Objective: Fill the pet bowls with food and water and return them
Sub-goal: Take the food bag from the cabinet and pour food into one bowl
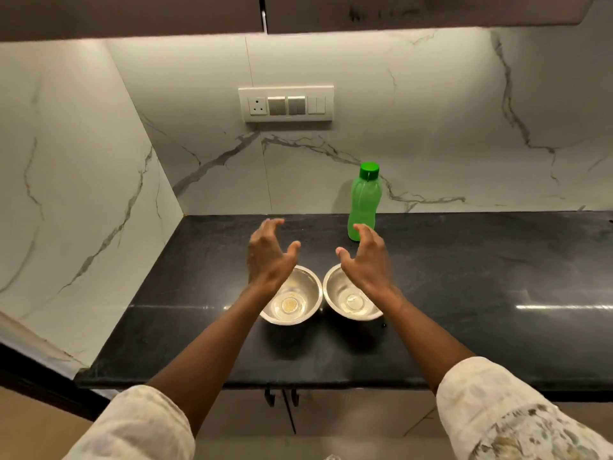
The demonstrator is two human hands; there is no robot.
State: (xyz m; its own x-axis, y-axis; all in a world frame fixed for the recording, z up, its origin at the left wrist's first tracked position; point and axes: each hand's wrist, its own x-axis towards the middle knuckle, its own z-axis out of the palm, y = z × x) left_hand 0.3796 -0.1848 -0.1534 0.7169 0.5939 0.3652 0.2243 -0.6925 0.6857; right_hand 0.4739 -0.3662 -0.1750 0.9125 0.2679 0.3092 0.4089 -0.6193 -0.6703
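Two small steel bowls stand side by side on the black countertop (464, 293). The left bowl (295, 303) has a little pale residue at its bottom; the right bowl (348, 302) looks bare inside. A green bottle (364, 200) with a green cap stands upright just behind them, near the wall. My left hand (270, 257) hovers above the left bowl's far rim, fingers spread, holding nothing. My right hand (366, 258) hovers above the right bowl, also open, its fingertips overlapping the bottle's base in the view.
A marble wall rises behind the counter and along its left side, with a switch panel (286, 103) above the bowls. Overhead cabinets (298, 11) hang at the top. Cabinet doors with dark handles (282, 398) sit below the counter's front edge.
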